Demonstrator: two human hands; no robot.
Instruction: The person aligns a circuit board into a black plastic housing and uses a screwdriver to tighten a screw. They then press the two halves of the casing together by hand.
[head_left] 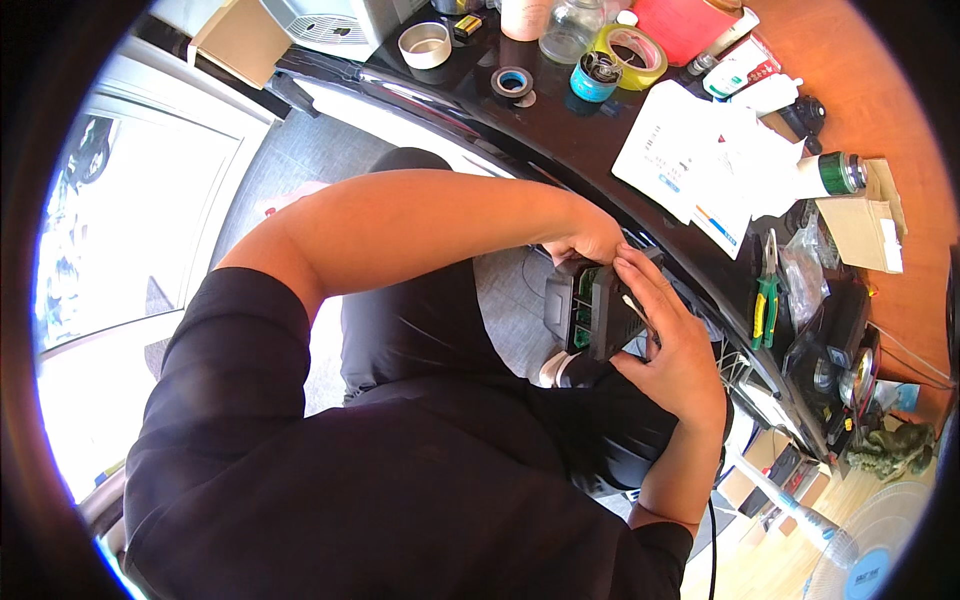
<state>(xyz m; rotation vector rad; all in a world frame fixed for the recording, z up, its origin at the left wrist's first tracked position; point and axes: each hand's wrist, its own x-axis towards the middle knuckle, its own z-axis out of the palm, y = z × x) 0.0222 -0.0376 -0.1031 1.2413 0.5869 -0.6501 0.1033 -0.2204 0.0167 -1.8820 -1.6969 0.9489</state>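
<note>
A dark grey plastic electronics case [605, 312] is held above my lap, close to the desk's front edge. Its two halves stand apart, and green circuit board shows in the gap between them. My left hand [590, 238] reaches over from the left and grips the case's far end, its fingertips partly hidden. From the right, my right hand [675, 345] clasps the nearer-right half, fingers along the top and thumb at the lower edge. Something thin and pale sticks out beside the right fingers; I cannot make out what it is.
On the black desk [560, 125] lie green-yellow pliers [766, 295], white papers [690, 160], a yellow tape roll [632, 58], a black tape roll [512, 83] and a metal bowl [425, 45]. A small cardboard box [865, 225] is farther right. A fan [880, 550] stands at lower right.
</note>
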